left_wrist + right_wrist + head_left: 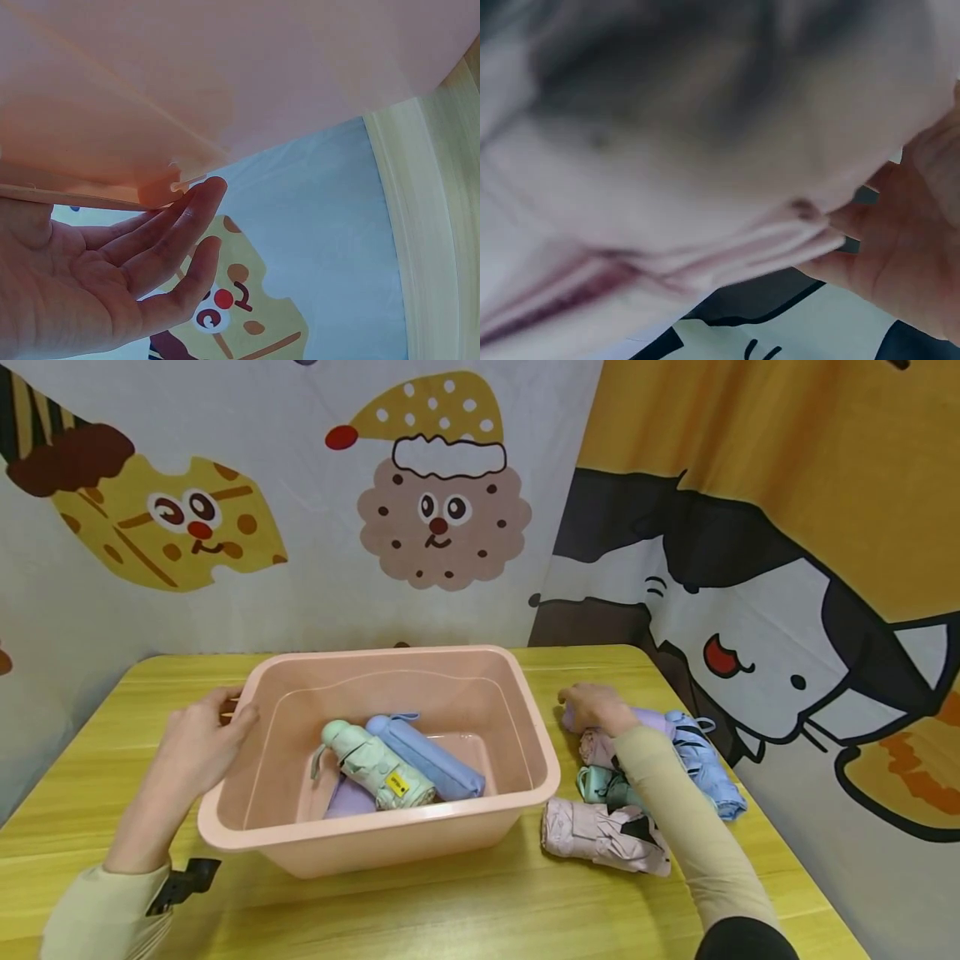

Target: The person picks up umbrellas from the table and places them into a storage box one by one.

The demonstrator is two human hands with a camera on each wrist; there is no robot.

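A homelike indoor corner is showing here, though whether it is part of a home or a dressed-up room is staying unclear. Cartoon-printed cloth is hanging across the top of the frame and down its right side — a cheese is smiling at upper left, a biscuit is wearing a spotted cap at upper centre. A wood-grain surface is filling the lower frame, with everyday household goods resting there — a pink tub and folded umbrellas.

Blurred pink fabric beside the grip
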